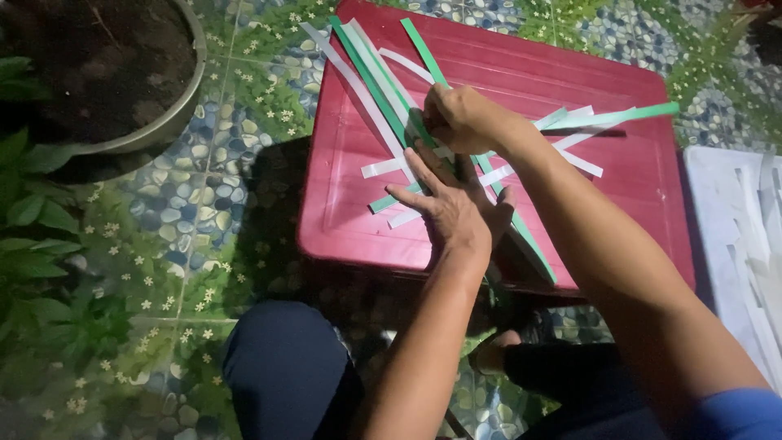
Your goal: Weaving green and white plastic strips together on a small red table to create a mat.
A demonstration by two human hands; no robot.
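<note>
Several green and white paper strips [383, 85] lie crossed over one another on a red plastic lid [342, 204]. My left hand [448, 204] presses flat on the crossing strips, fingers spread. Just beyond it, my right hand [460, 118] pinches a green strip where the long strips meet. More strips [607, 118] stick out to the right from under my right wrist.
A large pot of soil [155, 122] stands at the upper left, with green leaves [32, 212] along the left edge. The floor [220, 179] is pebble-and-flower patterned tile. A white tray [717, 212] with white strips sits at the right. My knees are below the lid.
</note>
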